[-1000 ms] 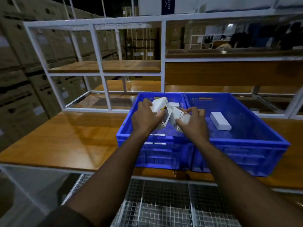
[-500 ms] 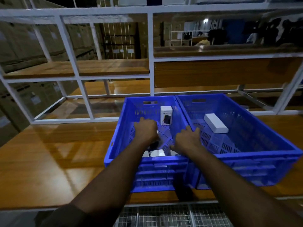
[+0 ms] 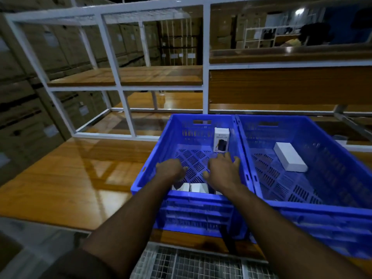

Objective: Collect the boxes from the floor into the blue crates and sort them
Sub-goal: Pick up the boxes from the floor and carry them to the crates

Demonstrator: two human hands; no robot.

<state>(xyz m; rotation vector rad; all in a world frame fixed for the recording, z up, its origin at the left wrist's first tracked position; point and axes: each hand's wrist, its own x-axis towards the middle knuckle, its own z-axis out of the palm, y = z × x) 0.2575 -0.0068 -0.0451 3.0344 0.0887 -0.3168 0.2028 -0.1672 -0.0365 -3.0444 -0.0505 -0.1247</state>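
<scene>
Two blue crates stand side by side on a wooden shelf. Both my hands hover inside the left crate (image 3: 150,170). My left hand (image 3: 171,170) is loosely curled and holds nothing. My right hand (image 3: 223,170) has its fingers spread, also with nothing in it. Under my wrists, against the near wall, lie white boxes (image 3: 198,187), partly hidden. A white box with a dark picture (image 3: 221,139) stands upright at the far wall. The right crate (image 3: 330,206) holds one flat white box (image 3: 289,157).
The wooden shelf (image 3: 70,174) stretches to the left of the crates. A white metal rack frame (image 3: 120,85) rises behind them. Stacked cardboard cartons (image 3: 24,109) line the left side. A wire mesh panel (image 3: 193,264) lies below the shelf edge.
A second ago both hands held white boxes above the left crate. They lowered them to the near end of the crate and let go; now the hands are lifted off with fingers apart.
</scene>
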